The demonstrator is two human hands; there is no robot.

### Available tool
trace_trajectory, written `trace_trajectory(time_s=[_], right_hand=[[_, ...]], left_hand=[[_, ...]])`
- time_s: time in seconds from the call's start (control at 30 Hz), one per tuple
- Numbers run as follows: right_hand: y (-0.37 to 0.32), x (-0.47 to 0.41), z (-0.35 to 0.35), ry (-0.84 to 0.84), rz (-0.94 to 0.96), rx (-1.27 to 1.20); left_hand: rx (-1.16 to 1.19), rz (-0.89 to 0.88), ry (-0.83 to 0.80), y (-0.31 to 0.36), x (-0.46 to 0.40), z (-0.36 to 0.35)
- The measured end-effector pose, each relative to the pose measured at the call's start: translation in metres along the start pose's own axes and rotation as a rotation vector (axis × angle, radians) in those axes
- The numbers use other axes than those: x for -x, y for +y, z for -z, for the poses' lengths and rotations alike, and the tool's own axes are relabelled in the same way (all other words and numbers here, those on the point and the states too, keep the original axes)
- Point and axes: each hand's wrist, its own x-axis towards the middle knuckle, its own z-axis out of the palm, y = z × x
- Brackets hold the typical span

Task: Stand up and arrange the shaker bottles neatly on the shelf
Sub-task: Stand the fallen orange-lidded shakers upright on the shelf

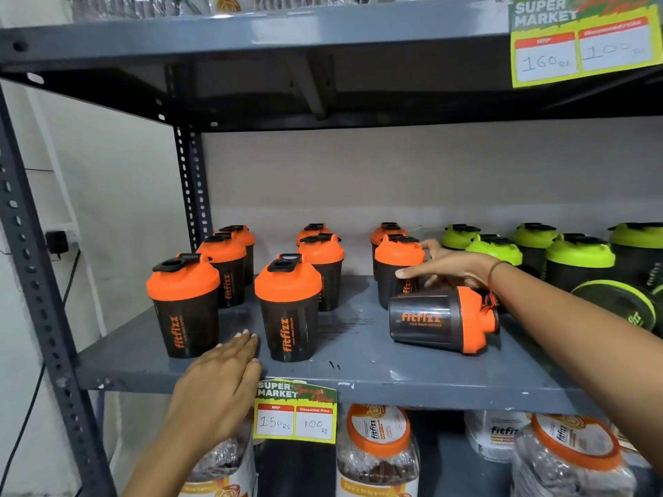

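Several black shaker bottles with orange lids stand upright in rows on the grey metal shelf (358, 367). One orange-lidded shaker (430, 319) lies on its side at the front right, lid pointing right. My right hand (448, 267) reaches over it, fingers spread around an upright orange shaker (394, 267) behind, thumb touching its side. My left hand (222, 378) rests flat on the shelf's front edge between two front upright shakers (184, 303) (288, 306), holding nothing. Green-lidded shakers (577, 260) stand at the right; one green shaker (617, 303) lies tipped over.
A yellow price tag (295, 412) hangs from the shelf's front edge. Jars with orange lids (376, 450) fill the shelf below. A perforated upright post (43, 292) stands at the left, an upper shelf (251, 34) overhead with another price tag (581, 41).
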Motion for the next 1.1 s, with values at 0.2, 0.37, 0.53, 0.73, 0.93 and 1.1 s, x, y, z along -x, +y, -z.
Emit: trace_trajectory(time_s=[0.2, 0.37, 0.53, 0.73, 0.93, 1.1], right_hand=[[-0.011, 0.028, 0.019, 0.192, 0.032, -0.297], [-0.021, 0.071, 0.021, 0.294, 0.174, -0.33], [-0.028, 0.128, 0.01, 0.277, 0.315, 0.155], [-0.021, 0.152, -0.021, 0.094, 0.094, 0.862], [-0.033, 0.15, -0.047, 0.194, 0.051, 1.16], [-0.047, 0.156, -0.051, 0.229, 0.084, 1.304]], left_hand=[[-0.017, 0.006, 0.008, 0.0, 0.0, -0.002], [-0.033, 0.003, 0.007, 0.0, 0.001, -0.002], [-0.021, -0.013, -0.009, 0.0, 0.001, -0.001], [-0.025, -0.007, -0.038, 0.001, -0.001, 0.002], [-0.012, 0.003, -0.051, 0.005, 0.001, 0.007], [0.002, 0.012, -0.042, 0.007, 0.003, 0.009]])
